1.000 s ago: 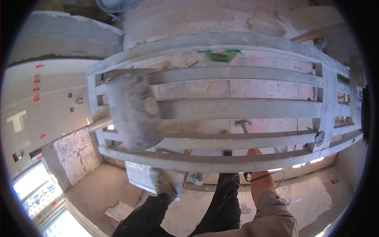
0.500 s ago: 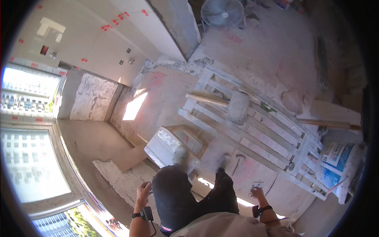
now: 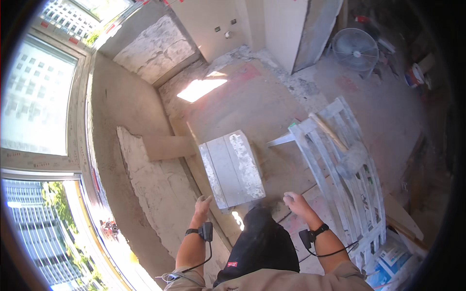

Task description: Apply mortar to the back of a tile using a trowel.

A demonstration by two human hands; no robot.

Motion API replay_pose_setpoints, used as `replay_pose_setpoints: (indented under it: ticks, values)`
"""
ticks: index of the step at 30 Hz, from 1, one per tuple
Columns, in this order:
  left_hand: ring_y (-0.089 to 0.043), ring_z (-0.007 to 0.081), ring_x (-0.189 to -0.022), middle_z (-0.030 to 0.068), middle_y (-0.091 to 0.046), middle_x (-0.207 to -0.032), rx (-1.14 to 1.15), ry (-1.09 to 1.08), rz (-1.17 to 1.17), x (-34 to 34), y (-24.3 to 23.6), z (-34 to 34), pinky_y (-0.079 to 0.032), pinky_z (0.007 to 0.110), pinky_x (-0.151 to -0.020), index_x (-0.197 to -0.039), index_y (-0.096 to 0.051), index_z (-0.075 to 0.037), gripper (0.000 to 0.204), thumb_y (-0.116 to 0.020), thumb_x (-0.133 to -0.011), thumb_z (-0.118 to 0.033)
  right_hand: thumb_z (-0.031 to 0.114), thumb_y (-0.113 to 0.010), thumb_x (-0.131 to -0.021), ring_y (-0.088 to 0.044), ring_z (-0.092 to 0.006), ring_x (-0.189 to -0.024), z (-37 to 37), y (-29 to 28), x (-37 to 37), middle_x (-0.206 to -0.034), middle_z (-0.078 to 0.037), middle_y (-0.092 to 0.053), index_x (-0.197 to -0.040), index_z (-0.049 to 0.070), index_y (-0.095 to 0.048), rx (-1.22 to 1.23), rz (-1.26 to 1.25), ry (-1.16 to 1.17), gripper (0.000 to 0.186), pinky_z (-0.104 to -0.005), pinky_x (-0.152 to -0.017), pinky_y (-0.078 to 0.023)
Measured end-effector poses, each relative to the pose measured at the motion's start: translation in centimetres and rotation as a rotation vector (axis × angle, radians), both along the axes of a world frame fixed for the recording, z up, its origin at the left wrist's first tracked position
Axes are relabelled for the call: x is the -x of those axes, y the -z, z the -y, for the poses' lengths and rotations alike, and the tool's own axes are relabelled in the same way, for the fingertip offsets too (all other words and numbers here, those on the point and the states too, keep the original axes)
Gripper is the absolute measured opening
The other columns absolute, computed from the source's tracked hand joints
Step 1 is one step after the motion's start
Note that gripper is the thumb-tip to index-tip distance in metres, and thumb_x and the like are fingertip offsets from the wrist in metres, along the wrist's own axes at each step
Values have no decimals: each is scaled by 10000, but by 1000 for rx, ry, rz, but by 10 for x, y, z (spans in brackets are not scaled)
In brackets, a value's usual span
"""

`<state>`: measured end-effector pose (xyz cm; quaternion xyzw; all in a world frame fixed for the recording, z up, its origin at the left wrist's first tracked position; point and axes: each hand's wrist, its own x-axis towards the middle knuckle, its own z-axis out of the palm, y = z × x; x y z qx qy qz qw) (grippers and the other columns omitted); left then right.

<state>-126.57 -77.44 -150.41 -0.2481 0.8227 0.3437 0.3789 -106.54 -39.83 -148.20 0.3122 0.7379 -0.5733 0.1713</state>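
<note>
My left hand (image 3: 202, 207) hangs loosely bent beside the near left corner of a pale plank-topped stool (image 3: 224, 169), with finger and thumb tips apart and nothing visible in it. Flaked white plaster marks the stool's top, and neither hand touches it. On the other side, my right hand (image 3: 297, 203) is closed, with something small and greyish at its fingertips that I cannot make out. That hand is between the stool and a dusty slatted frame (image 3: 318, 157). A long-handled mallet (image 3: 350, 157) lies across the frame's slats. Each wrist wears a dark strapped device with a cable.
Windows (image 3: 41, 92) and a rough plastered ledge (image 3: 145, 174) run along the left. A round floor fan (image 3: 355, 49) stands at the far right, near a white bucket (image 3: 414, 76). A blue and white bag (image 3: 388, 264) is at the lower right. Sunlight falls on the dusty floor.
My view has turned right and come closer to the stool, which now sits directly in front. Both hands have come forward, and the slatted frame now appears farther right.
</note>
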Motion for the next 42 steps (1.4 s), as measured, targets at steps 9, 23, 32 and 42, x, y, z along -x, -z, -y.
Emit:
replay_pose_setpoints:
  ticks: [9, 23, 32, 42]
  values:
    - [-505, 266, -1233, 175, -525, -1347, -394, -490, 67, 35, 99, 0, -400, 383, -1029, -1384, -418, 102, 751, -659, -889, -409, 364, -558, -880, -563, -454, -1148, 77, 120, 139, -1180, -359, -585, -1302, -109, -480, 25, 138, -150, 638, -475, -954, -457]
    - [-540, 125, -775, 25, -572, -878, -485, -690, -238, 109, 82, 8, -483, 293, -671, -1025, -521, -63, 350, -728, -877, -304, 364, -729, -822, -566, -306, -1214, 117, 124, 225, -1284, -264, -587, -1361, -109, -446, 235, -66, 55, 771, -346, -1010, -438]
    - [-572, 253, -1130, 158, -564, -1308, -303, -225, -290, 163, 84, 60, -468, 366, -933, -1409, -402, 29, 623, -645, -892, -220, 369, -674, -888, -585, -252, -1168, 159, 89, 254, -1290, -253, -583, -1347, -94, -463, 498, 0, -179, 686, -341, -979, -457]
    - [-518, 325, -1223, 151, -521, -1373, 16, 225, 7, 77, 0, 67, -415, 500, -987, -1412, -425, -40, 673, -688, -849, -300, 240, -556, -1005, -639, -160, -1022, -48, -165, 156, -1157, -116, -660, -1329, -25, -509, 588, -241, -82, 421, -304, -904, -514]
